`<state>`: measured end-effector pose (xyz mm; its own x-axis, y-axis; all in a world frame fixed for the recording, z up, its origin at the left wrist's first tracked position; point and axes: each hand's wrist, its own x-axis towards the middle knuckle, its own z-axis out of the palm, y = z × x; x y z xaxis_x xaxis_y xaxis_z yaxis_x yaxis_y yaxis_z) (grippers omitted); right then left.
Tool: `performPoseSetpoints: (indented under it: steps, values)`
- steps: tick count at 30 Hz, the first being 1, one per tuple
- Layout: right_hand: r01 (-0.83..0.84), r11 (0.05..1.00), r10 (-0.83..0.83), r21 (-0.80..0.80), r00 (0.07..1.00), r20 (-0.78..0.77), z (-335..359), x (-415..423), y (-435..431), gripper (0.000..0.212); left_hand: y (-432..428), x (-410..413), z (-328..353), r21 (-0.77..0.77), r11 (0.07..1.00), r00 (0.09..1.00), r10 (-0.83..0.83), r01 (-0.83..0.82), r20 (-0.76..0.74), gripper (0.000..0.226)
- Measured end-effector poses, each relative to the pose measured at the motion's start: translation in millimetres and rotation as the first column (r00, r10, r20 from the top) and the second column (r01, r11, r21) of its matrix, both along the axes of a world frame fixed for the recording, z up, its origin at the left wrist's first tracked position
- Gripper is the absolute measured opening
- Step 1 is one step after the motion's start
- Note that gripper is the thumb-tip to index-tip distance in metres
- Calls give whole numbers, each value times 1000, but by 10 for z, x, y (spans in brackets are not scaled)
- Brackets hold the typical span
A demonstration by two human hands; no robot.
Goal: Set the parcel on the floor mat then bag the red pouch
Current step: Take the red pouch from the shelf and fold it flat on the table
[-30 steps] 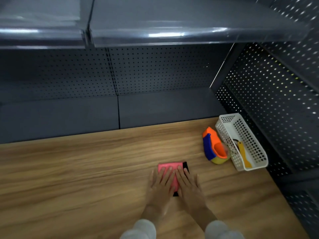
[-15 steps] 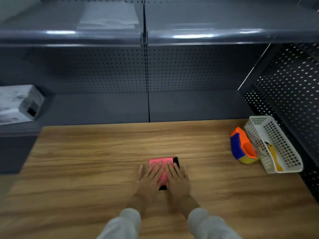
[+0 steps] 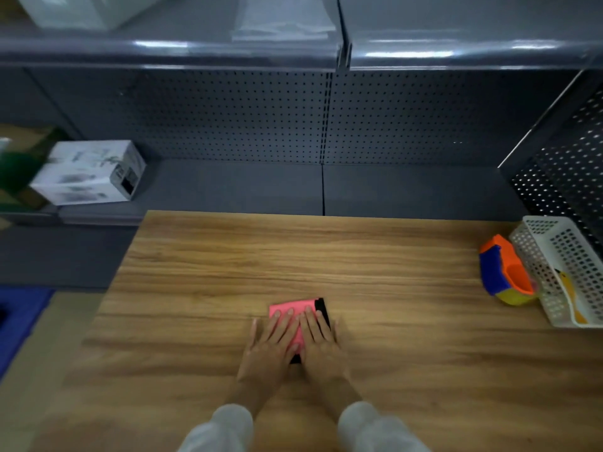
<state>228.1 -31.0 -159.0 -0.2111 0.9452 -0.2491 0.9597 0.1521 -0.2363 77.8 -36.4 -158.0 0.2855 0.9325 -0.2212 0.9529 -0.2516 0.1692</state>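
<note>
Low in the frame's centre, the left hand (image 3: 272, 349) and right hand (image 3: 321, 345) lie flat, palms down, fingers (image 3: 284, 322) straight and gripping nothing, side by side on the red pouch (image 3: 288, 307). The pouch, flat, rectangular and black-edged on its right, lies on the wood-grain worktop (image 3: 391, 272); its long axis seems to run away from the person, the far end showing past the fingertips. At left, a white parcel (image 3: 88, 172) sits on a grey shelf (image 3: 228, 187).
</note>
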Motion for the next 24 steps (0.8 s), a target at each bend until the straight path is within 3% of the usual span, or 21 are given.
performPoseSetpoints:
  steps: [12,24]
  values:
    - [-31,999,31,12,999,20,-69,418,-605,63,-524,307,-22,27,999,999,-32,32,19,54]
    - [84,980,-98,179,993,72,-31,1836,-508,62,-166,1727,8,-53,982,979,-175,182,108,62]
